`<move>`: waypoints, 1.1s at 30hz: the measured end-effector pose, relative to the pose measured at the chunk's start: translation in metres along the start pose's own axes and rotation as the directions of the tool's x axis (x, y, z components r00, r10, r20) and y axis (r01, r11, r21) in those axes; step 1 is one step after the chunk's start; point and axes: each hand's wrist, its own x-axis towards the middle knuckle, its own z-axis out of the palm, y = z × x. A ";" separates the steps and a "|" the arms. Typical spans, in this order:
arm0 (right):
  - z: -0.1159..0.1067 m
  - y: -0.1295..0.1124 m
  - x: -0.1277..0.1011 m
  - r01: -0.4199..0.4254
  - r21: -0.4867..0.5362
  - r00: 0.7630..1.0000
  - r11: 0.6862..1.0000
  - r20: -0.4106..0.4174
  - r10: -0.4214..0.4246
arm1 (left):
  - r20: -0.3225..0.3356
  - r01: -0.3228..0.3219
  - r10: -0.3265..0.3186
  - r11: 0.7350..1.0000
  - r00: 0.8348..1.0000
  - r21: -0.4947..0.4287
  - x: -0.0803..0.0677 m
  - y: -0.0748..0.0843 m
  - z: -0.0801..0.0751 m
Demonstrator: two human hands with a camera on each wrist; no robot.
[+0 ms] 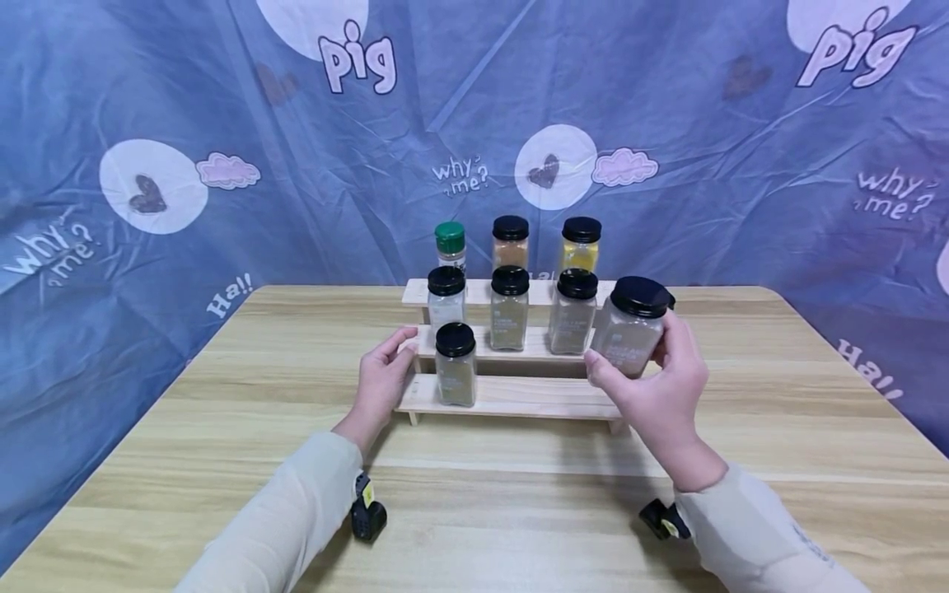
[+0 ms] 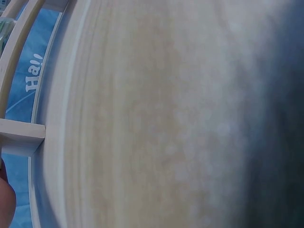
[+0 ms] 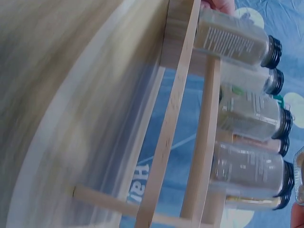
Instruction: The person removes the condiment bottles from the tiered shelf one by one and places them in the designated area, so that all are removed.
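Note:
A three-tier wooden rack [image 1: 534, 399] stands on the table with spice jars on its steps. My left hand [image 1: 381, 379] grips the rack's left end, thumb and fingers at the middle step. Held in my right hand [image 1: 667, 383] is a clear spice jar [image 1: 626, 338] with a black lid, raised in front of the rack's right side and slightly tilted. One black-lidded jar [image 1: 455, 371] stands at the left of the bottom step. The middle step bears three more, among them a jar of brownish powder [image 1: 572, 317] beside the held one.
On the top step are a green-capped bottle [image 1: 450, 243], a jar with orange-brown contents [image 1: 511, 247] and a jar with yellow contents [image 1: 581, 247]. The wooden table [image 1: 482, 511] ends at a blue printed cloth [image 1: 415, 123] behind the rack. Each wrist carries a small black camera.

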 end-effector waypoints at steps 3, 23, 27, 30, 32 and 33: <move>-0.006 0.015 0.001 -0.014 -0.034 1.000 0.999 -0.018 0.013 | 0.000 0.004 -0.004 1.000 1.000 0.003 0.000 0.000 0.001; -0.034 0.044 0.023 -0.101 -0.198 0.990 0.975 -0.121 0.078 | -0.004 -0.021 0.021 0.999 1.000 -0.027 0.001 -0.002 0.000; -0.038 0.052 0.024 -0.133 -0.242 0.986 0.961 -0.127 0.104 | -0.003 -0.025 0.025 1.000 1.000 -0.017 0.001 -0.003 0.000; -0.041 0.058 0.025 -0.164 -0.262 0.981 0.951 -0.141 0.131 | -0.003 -0.023 0.023 1.000 1.000 -0.014 0.001 -0.003 0.000; -0.043 0.061 0.026 -0.182 -0.274 0.978 0.944 -0.149 0.145 | -0.002 -0.020 0.020 1.000 1.000 -0.016 0.001 -0.003 0.000; -0.044 0.063 0.026 -0.188 -0.279 0.977 0.942 -0.151 0.150 | -0.003 -0.020 0.019 1.000 1.000 -0.016 0.001 -0.003 0.000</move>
